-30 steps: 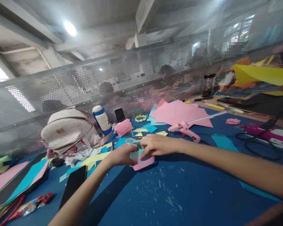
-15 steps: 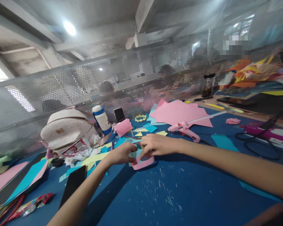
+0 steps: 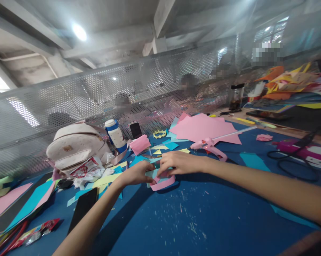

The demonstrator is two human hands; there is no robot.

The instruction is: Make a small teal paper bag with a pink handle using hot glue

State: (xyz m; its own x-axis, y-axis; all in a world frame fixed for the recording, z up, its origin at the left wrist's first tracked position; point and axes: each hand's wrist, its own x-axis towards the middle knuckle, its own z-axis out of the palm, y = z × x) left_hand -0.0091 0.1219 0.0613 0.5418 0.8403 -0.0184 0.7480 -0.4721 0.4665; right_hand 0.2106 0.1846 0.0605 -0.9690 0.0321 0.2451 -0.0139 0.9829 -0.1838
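Note:
In the middle of the blue table (image 3: 160,220) is a small paper piece (image 3: 164,183), a pink band joined with light blue paper. My left hand (image 3: 139,172) is closed on its left side, fingers pinching the paper. My right hand (image 3: 173,163) grips it from above and the right, fingertips bent down into it; part of the paper is hidden behind these fingers. Just beyond the right wrist lies a pink glue gun (image 3: 209,147) with a clear glue stick at its back.
Pink paper sheets (image 3: 200,126) lie behind the glue gun. At left stand a pale backpack (image 3: 75,145) and a white-and-blue bottle (image 3: 115,135); a dark phone (image 3: 83,208) lies near my left forearm. A perforated metal screen (image 3: 149,85) runs along the back, people beyond it.
My right fingers have shifted slightly on the paper piece, and the pink band has tilted a little. Everything else stays where it was.

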